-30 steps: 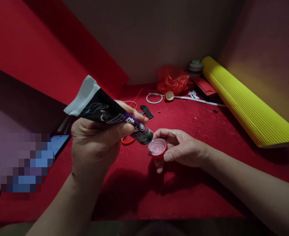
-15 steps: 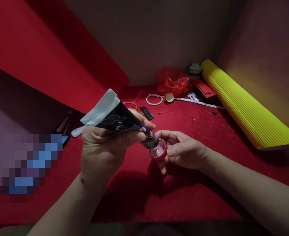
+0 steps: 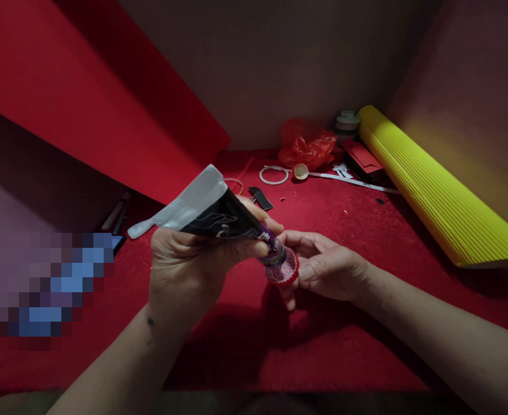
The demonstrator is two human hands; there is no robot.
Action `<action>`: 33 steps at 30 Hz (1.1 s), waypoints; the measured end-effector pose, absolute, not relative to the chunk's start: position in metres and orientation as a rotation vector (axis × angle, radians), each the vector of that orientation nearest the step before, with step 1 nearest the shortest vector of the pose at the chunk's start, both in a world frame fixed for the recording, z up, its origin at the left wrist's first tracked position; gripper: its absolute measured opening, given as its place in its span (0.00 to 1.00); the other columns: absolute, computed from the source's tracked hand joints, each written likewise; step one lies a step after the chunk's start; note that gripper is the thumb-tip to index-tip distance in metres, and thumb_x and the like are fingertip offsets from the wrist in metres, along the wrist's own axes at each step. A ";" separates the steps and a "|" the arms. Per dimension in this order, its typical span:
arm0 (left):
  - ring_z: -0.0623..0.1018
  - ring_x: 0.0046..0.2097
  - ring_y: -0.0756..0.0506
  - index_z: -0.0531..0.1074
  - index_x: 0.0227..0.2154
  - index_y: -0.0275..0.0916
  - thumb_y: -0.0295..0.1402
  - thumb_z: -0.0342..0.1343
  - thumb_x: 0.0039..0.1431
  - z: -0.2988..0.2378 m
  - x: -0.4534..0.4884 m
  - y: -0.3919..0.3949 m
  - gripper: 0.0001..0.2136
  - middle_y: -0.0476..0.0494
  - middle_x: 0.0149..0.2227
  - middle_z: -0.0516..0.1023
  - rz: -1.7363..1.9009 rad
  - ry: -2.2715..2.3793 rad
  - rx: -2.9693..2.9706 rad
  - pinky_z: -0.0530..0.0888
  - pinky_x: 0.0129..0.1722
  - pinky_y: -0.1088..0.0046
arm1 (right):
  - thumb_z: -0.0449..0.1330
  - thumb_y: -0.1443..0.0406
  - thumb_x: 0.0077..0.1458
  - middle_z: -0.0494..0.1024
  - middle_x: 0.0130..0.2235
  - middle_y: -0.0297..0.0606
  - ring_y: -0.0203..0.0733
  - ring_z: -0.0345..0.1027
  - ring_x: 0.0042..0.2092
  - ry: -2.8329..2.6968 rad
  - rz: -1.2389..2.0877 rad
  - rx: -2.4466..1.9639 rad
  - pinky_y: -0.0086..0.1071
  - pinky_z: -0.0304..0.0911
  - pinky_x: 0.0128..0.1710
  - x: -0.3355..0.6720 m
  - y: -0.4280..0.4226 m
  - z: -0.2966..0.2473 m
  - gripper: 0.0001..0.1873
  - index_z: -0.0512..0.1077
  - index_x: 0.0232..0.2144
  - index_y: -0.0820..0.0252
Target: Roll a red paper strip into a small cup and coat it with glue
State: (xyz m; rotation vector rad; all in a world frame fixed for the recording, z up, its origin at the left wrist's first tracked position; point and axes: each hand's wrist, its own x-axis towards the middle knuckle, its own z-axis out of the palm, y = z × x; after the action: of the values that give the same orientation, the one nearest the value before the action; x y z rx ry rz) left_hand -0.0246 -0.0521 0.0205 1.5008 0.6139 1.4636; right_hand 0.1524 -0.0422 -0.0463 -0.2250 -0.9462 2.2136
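Note:
A black squeeze tube [image 3: 213,218] with a pale flat end and a purple neck is gripped in my left hand [image 3: 193,265]. It tilts down to the right, and its nozzle end reaches into the mouth of a small round cup [image 3: 289,271] of coiled ridged paper, pink inside with a red rim. The nozzle tip itself is hidden. My right hand [image 3: 334,266] holds this cup by its right side, thumb on the rim and fingers beneath. Both hands are a little above the red table cover [image 3: 323,346].
A red corrugated sheet [image 3: 107,104] leans at the left, with a phone [image 3: 118,245] below it. Behind my hands are a black clip-like piece [image 3: 261,197], a white paper ring [image 3: 273,175], a small round coil [image 3: 300,172] and a red plastic bag [image 3: 308,147]. A yellow corrugated roll [image 3: 444,190] lies right.
The tube's nozzle end has shifted slightly right and down over the cup, and the tube's flat end has turned. The whole view has shifted slightly. Both hands keep their holds.

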 end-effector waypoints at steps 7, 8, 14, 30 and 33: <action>0.80 0.34 0.44 0.79 0.29 0.42 0.22 0.66 0.44 0.022 -0.023 -0.054 0.09 0.49 0.30 0.79 1.462 0.697 1.531 0.80 0.34 0.70 | 0.63 0.75 0.41 0.78 0.33 0.40 0.40 0.75 0.30 -0.957 2.198 -0.228 0.36 0.73 0.31 0.152 -0.042 -0.046 0.24 0.66 0.44 0.67; 0.80 0.33 0.44 0.79 0.29 0.42 0.22 0.66 0.44 0.023 -0.022 -0.055 0.09 0.49 0.30 0.79 1.462 0.704 1.537 0.80 0.34 0.70 | 0.63 0.75 0.41 0.78 0.34 0.40 0.40 0.75 0.30 -0.955 2.197 -0.229 0.36 0.73 0.31 0.152 -0.042 -0.046 0.24 0.66 0.45 0.67; 0.80 0.33 0.44 0.79 0.27 0.42 0.25 0.68 0.42 0.027 -0.020 -0.059 0.08 0.50 0.29 0.79 1.558 0.768 1.522 0.80 0.35 0.69 | 0.63 0.75 0.41 0.78 0.33 0.40 0.40 0.75 0.30 -0.969 2.187 -0.239 0.36 0.73 0.30 0.153 -0.041 -0.047 0.21 0.67 0.41 0.67; 0.80 0.32 0.44 0.79 0.29 0.44 0.26 0.68 0.44 0.026 -0.023 -0.058 0.08 0.49 0.29 0.79 1.487 0.748 1.578 0.81 0.33 0.69 | 0.63 0.74 0.42 0.77 0.35 0.41 0.40 0.74 0.32 -1.000 2.192 -0.205 0.36 0.73 0.30 0.152 -0.042 -0.046 0.22 0.68 0.42 0.66; 0.80 0.33 0.43 0.79 0.29 0.43 0.27 0.68 0.43 0.027 -0.022 -0.059 0.08 0.49 0.30 0.79 1.520 0.769 1.601 0.81 0.35 0.66 | 0.63 0.74 0.41 0.77 0.34 0.41 0.41 0.75 0.31 -0.987 2.194 -0.205 0.36 0.73 0.30 0.153 -0.041 -0.046 0.21 0.68 0.42 0.68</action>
State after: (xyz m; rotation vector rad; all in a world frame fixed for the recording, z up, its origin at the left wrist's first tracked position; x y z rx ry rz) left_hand -0.0216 -0.0594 0.0269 1.6009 0.7686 1.5202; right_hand 0.1528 -0.0414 -0.0464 -0.2054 -0.9865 2.1937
